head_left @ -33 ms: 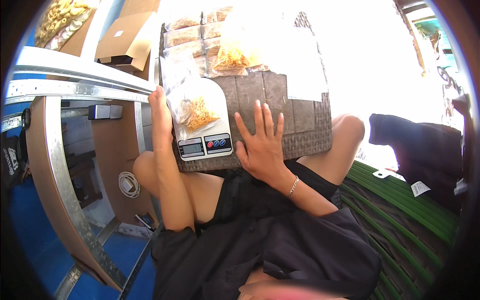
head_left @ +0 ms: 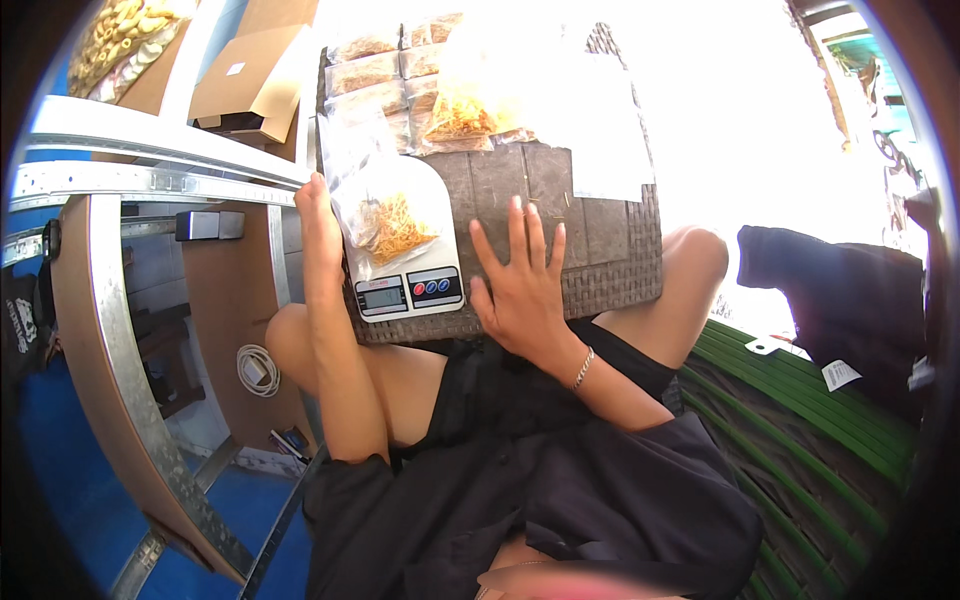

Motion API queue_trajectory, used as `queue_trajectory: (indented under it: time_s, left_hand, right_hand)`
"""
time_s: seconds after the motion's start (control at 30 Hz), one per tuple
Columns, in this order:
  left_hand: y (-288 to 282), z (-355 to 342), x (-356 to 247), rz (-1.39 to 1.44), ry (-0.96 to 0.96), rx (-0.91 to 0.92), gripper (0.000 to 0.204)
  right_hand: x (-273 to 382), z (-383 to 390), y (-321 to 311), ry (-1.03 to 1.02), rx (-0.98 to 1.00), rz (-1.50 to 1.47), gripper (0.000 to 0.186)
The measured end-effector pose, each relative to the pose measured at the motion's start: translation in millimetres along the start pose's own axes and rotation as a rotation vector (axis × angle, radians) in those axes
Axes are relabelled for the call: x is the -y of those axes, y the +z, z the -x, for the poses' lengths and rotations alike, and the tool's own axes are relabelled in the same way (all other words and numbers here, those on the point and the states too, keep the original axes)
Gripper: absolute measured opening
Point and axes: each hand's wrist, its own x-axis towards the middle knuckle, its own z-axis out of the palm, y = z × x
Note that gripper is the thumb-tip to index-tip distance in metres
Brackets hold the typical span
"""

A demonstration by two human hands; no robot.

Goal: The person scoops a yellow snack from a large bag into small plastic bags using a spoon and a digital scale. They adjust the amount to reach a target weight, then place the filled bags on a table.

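Bag on the scale: a clear plastic bag of yellow-orange snack sticks (head_left: 385, 222) lies on the white kitchen scale (head_left: 405, 245), its loose top trailing up and to the left past the platform. It sits so that the scale's display strip at the near edge is left uncovered, which I judge lets the reading be seen.
Scale: it stands on the left part of the dark woven tabletop (head_left: 590, 250), close to its left edge, display toward the person.
Left hand: the left hand (head_left: 318, 225) is pressed edge-on against the left side of the tabletop, just beside the bag and scale. The fingers are straight and held together, gripping nothing; the hand seems to steady the edge.
Right hand: the right hand (head_left: 520, 285) lies palm down on the tabletop just right of the scale, fingers (head_left: 517, 225) spread wide and flat, holding nothing. A thin bracelet (head_left: 583, 368) circles the wrist.
Tabletop: it rests across the person's bare knees, so both hands probably keep it level.
Farther back: sealed snack packets (head_left: 375, 45) in rows, and a fuller bag of the same sticks (head_left: 465, 110).
Surroundings: cardboard boxes (head_left: 250, 75) at the upper left, a metal frame (head_left: 110, 330) to the left, a green slatted bench (head_left: 800, 420) to the right.
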Motion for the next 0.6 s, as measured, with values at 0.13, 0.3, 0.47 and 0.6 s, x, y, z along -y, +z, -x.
queue_trajectory:
  time_s: [0.13,0.3,0.47,0.6]
  left_hand:
    - [-1.5,-0.5,-0.4,0.066,-0.023,0.028,0.059]
    - [-0.2,0.3,-0.7,-0.014,-0.005,0.025,0.061]
    - [-0.6,2.1,-2.7,0.019,0.017,0.044,0.063]
    - [-1.4,-1.0,1.8,-0.068,0.027,0.006,0.062]
  right_hand:
    - [-15.6,0.2,-7.1,0.281,-0.064,0.117,0.067]
    - [-14.9,22.5,-3.1,-0.007,0.085,-0.009,0.069]
    - [-37.8,33.0,-7.1,0.115,0.038,0.086,0.071]
    - [-80.0,42.4,-27.2,0.306,-0.115,0.215,0.066]
